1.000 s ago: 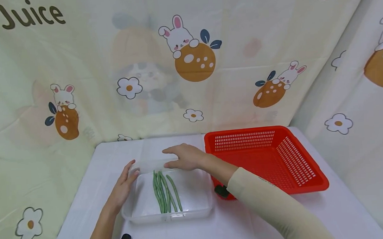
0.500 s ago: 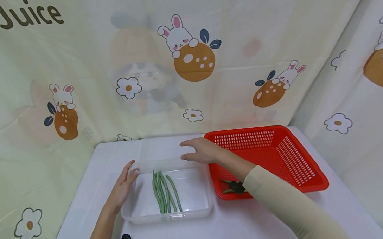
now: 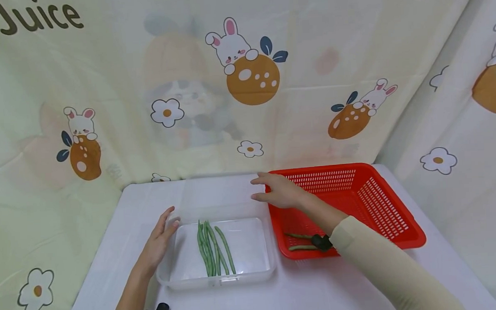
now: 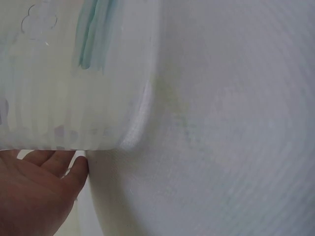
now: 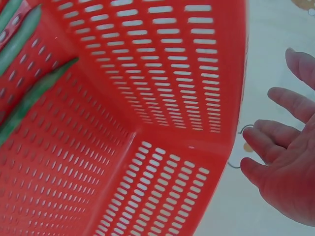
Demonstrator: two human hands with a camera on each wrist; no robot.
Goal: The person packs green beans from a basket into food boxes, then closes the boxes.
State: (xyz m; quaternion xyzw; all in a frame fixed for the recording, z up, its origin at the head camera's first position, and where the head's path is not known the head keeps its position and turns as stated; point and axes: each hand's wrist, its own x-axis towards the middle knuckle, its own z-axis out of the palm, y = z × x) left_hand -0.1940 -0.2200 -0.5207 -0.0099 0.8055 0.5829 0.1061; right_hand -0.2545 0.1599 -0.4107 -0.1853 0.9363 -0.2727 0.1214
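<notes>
A clear plastic box (image 3: 256, 277) sits on the table with several green beans (image 3: 211, 254) lying lengthwise in it. My left hand (image 3: 156, 247) rests at the box's left side, its fingers at the back left corner; the left wrist view shows the fingertips against the box wall. Over the back left corner of a red slotted basket (image 3: 380, 242), my right hand (image 3: 279, 190) hovers with fingers spread and nothing held. Inside that basket, green beans (image 3: 301, 248) lie near the front left, partly hidden by the right wrist's camera; the right wrist view shows more of these beans (image 5: 29, 98).
Basket and box stand side by side on a white-covered table (image 3: 302, 290), the basket on the right. A printed curtain (image 3: 169, 144) hangs behind the table and at both sides.
My right hand has moved right, from above the back of the clear box to the red basket's back left corner, uncovering beans there. The left hand has stayed put.
</notes>
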